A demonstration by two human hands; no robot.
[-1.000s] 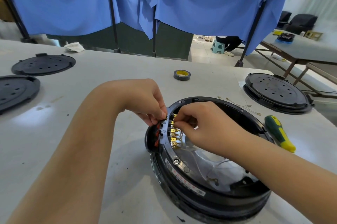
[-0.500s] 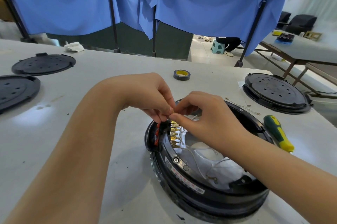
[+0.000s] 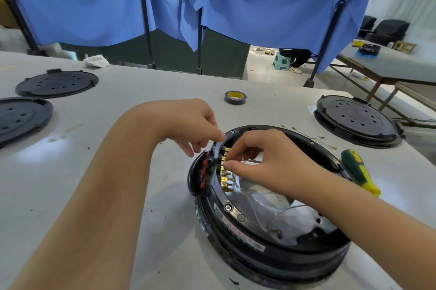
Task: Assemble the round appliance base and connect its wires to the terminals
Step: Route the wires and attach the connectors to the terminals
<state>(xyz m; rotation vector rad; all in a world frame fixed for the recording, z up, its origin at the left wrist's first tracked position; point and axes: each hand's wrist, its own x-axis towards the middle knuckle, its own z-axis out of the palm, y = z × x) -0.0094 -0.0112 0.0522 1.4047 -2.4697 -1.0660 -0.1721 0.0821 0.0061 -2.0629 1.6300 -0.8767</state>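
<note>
— Now, far left on the worktop [image 3: 118, 171]: two flat black covers [image 3: 56, 84], holes punched through, lying apart from the job. Rag [image 3: 96, 61] at the back edge.

— And the left hand [image 3: 191, 124]?

— Reaching in over the near-left rim of the round appliance base [image 3: 271, 238]. Fingers [image 3: 218, 135] curled, tips pinching at something small by the black terminal housing [image 3: 215, 150]; too small to say what. Red wires [image 3: 204, 171] tucked just outside that housing.

— Terminals themselves?

— Row of brass terminals [image 3: 225, 181] just inside the rim. Right hand [image 3: 266, 162] down on them, forefinger and thumb pinched together at the upper tabs, most likely on a wire end, though hidden under the fingertips.

— Handling?

— Probably fiddly. Tabs thin and stiff, likely to bend if levered sideways; best pushed straight on. Thin wire [image 3: 259, 216] limp and springy, looping loose over the shiny plate inside; better held close behind its connector than along its length. Base itself looks bulky and steady, sitting flat at centre-right of the worktop, so no need to clamp it; rim the obvious hold if turning is wanted.

— Further right?

— Tape roll [image 3: 234, 97] behind the hands, green-and-yellow screwdriver [image 3: 359, 170] just beside the base, loose wire [image 3: 313, 140] beyond the rim, another black cover [image 3: 357, 120] on its own base at far right.
</note>
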